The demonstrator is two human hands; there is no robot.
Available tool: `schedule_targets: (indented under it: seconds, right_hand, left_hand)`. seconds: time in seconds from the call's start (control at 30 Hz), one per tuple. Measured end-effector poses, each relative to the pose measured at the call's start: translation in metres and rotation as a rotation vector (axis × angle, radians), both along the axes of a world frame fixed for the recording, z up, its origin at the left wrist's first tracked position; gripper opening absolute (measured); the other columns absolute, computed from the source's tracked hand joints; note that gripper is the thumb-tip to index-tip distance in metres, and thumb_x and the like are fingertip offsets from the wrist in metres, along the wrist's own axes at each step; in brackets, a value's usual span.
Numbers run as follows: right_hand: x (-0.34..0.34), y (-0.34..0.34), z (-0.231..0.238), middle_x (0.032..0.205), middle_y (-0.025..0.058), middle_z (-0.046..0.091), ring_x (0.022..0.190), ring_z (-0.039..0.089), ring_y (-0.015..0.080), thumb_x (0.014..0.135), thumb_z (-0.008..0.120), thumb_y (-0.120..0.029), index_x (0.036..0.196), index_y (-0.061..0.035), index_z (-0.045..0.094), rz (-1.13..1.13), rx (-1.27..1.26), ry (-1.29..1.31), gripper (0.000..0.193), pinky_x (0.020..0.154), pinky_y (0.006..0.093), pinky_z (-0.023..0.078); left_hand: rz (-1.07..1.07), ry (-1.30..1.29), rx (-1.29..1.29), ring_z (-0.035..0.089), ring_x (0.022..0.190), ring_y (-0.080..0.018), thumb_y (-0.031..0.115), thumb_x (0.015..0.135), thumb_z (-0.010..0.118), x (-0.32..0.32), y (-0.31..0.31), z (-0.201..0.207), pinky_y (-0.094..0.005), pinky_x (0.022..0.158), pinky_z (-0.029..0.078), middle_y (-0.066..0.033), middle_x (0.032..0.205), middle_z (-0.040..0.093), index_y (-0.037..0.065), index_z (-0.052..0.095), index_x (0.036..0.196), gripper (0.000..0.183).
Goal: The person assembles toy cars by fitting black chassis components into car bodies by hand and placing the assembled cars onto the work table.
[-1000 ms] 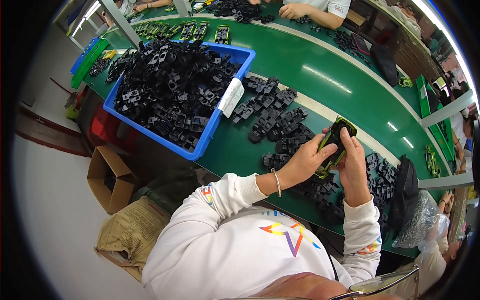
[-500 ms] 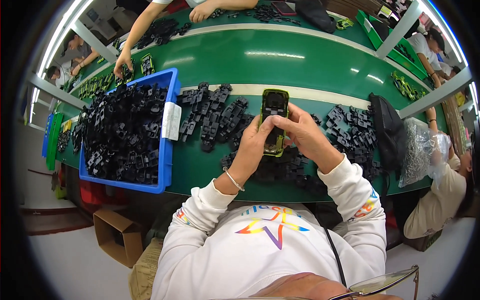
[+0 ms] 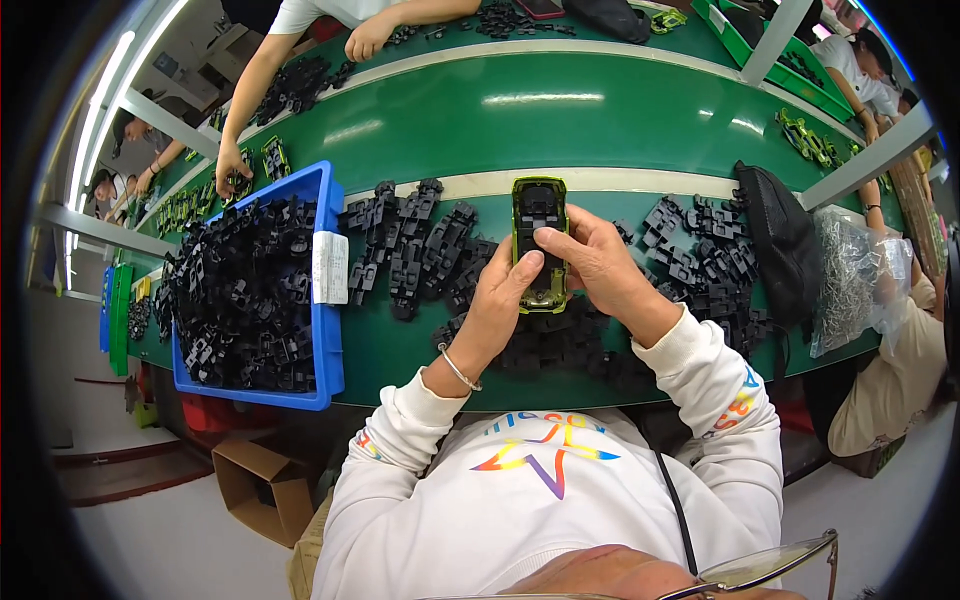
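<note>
Both hands hold a yellow-green toy car body shell (image 3: 541,299) upside down above the near edge of the bench, its hollow underside facing up. A black plastic insert (image 3: 540,205) sits inside the shell. My left hand (image 3: 498,298) grips the left side, its thumb on the lower part of the insert. Around the right side is my right hand (image 3: 604,264), with the thumb pressed on the insert's middle. The other fingers are partly hidden behind the shell. Loose black plastic parts (image 3: 560,345) lie beneath my hands.
A blue bin (image 3: 327,370) heaped with black parts stands at left. Black parts (image 3: 408,250) are piled beside it, with more (image 3: 700,245) at right. Further right are a black bag (image 3: 775,240) and a clear bag of metal pieces (image 3: 840,285). A co-worker's hand (image 3: 232,170) touches green shells across the bench.
My left thumb has slid down and my right thumb now presses alone at the middle of the insert. The view has shifted slightly; the shell stays held in both hands.
</note>
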State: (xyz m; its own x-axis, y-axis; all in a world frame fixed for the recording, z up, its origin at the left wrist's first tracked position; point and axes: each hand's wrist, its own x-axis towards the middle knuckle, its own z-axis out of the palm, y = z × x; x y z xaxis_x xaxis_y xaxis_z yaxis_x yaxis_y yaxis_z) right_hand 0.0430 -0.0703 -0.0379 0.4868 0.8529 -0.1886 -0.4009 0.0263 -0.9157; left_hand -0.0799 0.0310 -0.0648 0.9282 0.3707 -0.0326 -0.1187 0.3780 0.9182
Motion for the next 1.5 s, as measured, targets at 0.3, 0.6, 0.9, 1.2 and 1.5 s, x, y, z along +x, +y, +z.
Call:
schedule_targets:
  seconds: [0.3, 0.6, 0.9, 1.2, 1.5]
  right_hand:
    - [0.037, 0.002, -0.017, 0.127, 0.016, 0.056, 0.102, 0.064, 0.0205, 0.094, 0.065, -0.034, 0.136, 0.0018, 0.047, 0.03, -0.009, -0.072, 0.058, 0.087, 0.0344, 0.053]
    - [0.11, -0.075, 0.007, 0.124, 0.0115, 0.06, 0.102, 0.063, 0.0168, 0.097, 0.061, -0.032, 0.135, 0.0014, 0.051, -0.098, -0.088, -0.164, 0.051, 0.087, 0.03, 0.052]
    - [0.197, -0.166, -0.001, 0.105, 0.0031, 0.069, 0.086, 0.062, 0.0078, 0.096, 0.061, -0.022, 0.121, -0.0038, 0.065, -0.473, -0.281, -0.491, 0.032, 0.079, 0.0226, 0.05]
    - [0.195, -0.157, 0.008, 0.112, 0.0147, 0.059, 0.106, 0.057, 0.0345, 0.078, 0.074, -0.021, 0.12, -0.0033, 0.062, -0.074, -0.639, -1.364, 0.047, 0.092, 0.0405, 0.045]
    - [0.163, -0.146, 0.018, 0.118, 0.0135, 0.059, 0.112, 0.053, 0.035, 0.072, 0.075, -0.005, 0.126, -0.0042, 0.059, 0.077, -0.826, -1.331, 0.056, 0.098, 0.0406, 0.042]
  left_hand:
    - [-0.013, 0.18, 0.061, 0.066, 0.099, -0.0222, 0.023, 0.098, 0.056, 0.041, 0.046, -0.003, -0.0344, 0.082, 0.057, -0.0121, 0.114, 0.062, 0.0, 0.046, 0.13, 0.041]
    - [-0.063, 0.343, -0.257, 0.065, 0.103, -0.0351, 0.017, 0.099, 0.051, 0.103, 0.177, 0.015, -0.0449, 0.09, 0.055, -0.024, 0.117, 0.062, -0.009, 0.048, 0.128, 0.039]
    - [0.531, 0.488, 0.047, 0.066, 0.079, -0.0287, 0.005, 0.092, 0.061, 0.147, 0.377, -0.083, -0.0439, 0.072, 0.056, -0.0135, 0.092, 0.066, -0.003, 0.059, 0.1, 0.012]
    - [0.714, 0.5, 0.114, 0.067, 0.077, -0.0269, 0.005, 0.085, 0.068, 0.164, 0.457, -0.131, -0.0412, 0.067, 0.056, -0.0118, 0.089, 0.066, -0.002, 0.064, 0.094, 0.012]
    - [0.775, 0.735, 1.042, 0.065, 0.092, -0.0431, 0.033, 0.08, 0.068, 0.133, 0.402, -0.104, -0.0472, 0.085, 0.051, -0.0249, 0.096, 0.069, 0.0, 0.072, 0.09, 0.035]
